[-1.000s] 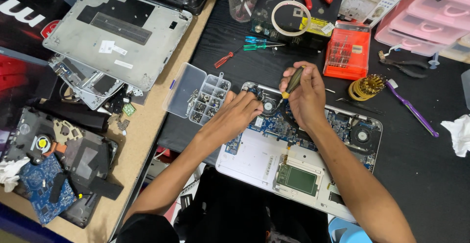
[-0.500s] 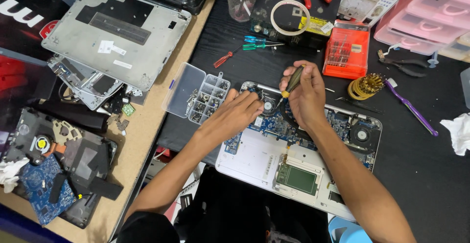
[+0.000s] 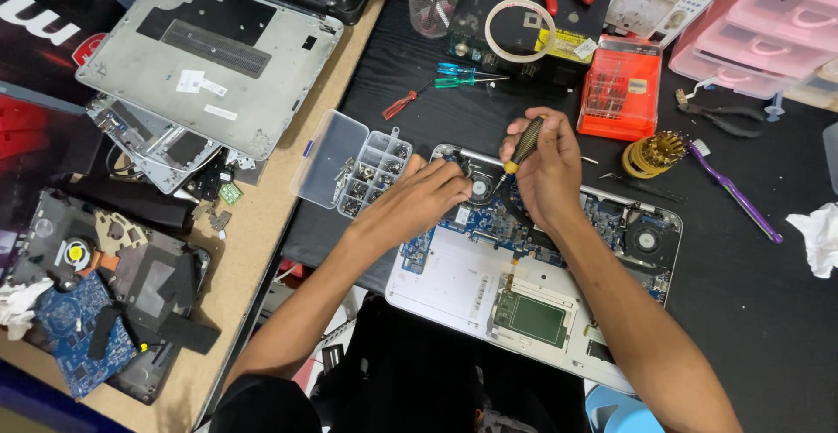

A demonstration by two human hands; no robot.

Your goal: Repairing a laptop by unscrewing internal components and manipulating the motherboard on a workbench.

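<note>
From the head camera, we look down on an opened laptop (image 3: 489,285) lying on the dark counter (image 3: 751,311), its circuit board and two round fans bare. Our right hand (image 3: 548,164) has its grip clenched around a screwdriver (image 3: 524,145) with a dark and yellow handle, held tilted, its tip down on the board just beside the left fan (image 3: 478,190). Our left hand (image 3: 425,195) rests on the upper left corner of the laptop, fingers bent and pressed against the board near that same fan; we cannot tell whether it pinches anything, so its grip reads as loose.

Just to the left of the left hand stands a clear parts box (image 3: 345,164) with its lid swung open and small screws in the compartments. Above the hands lie two small screwdrivers (image 3: 458,75), a roll of tape (image 3: 520,30) and an orange bit case (image 3: 620,88). To the right sit a brass wire brush (image 3: 655,152) and a purple toothbrush (image 3: 731,190). On the wooden counter at the left lies a grey laptop cover (image 3: 209,58), and below it another machine in pieces (image 3: 105,302).
</note>
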